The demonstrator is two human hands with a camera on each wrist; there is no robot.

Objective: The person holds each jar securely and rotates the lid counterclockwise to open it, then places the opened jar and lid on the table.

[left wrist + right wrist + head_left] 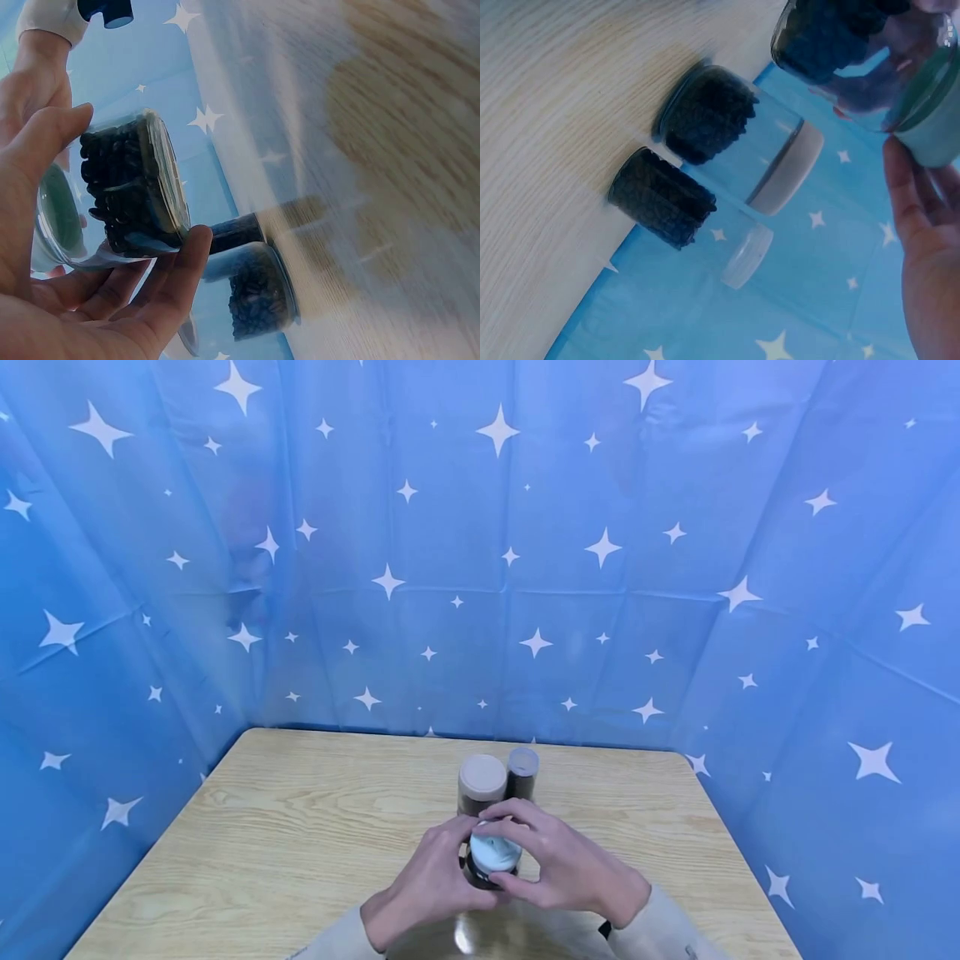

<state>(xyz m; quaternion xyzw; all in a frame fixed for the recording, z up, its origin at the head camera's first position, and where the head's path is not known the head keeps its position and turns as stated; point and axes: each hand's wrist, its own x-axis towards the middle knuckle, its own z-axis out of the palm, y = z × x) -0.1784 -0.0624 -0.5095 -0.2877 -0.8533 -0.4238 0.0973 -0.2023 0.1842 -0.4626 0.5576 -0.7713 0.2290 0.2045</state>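
My left hand (pixel 431 875) grips a clear glass jar (pixel 124 187) partly filled with dark beans, its fingers and thumb curled round the glass. The jar's pale green lid (pixel 497 853) is on top, and my right hand (pixel 566 862) holds that lid between thumb and fingers. In the left wrist view the jar appears raised off the table. Just behind it stands a wider glass jar (pixel 712 120) with a beige lid (pixel 482 777) and dark contents. Next to that is a narrower jar (pixel 664 199) with a translucent cap (pixel 522 762), also holding dark bits.
The jars are near the middle of a light wood-grain table (pixel 315 810). A blue curtain (pixel 450 543) with white stars hangs behind the table's far edge and along both sides.
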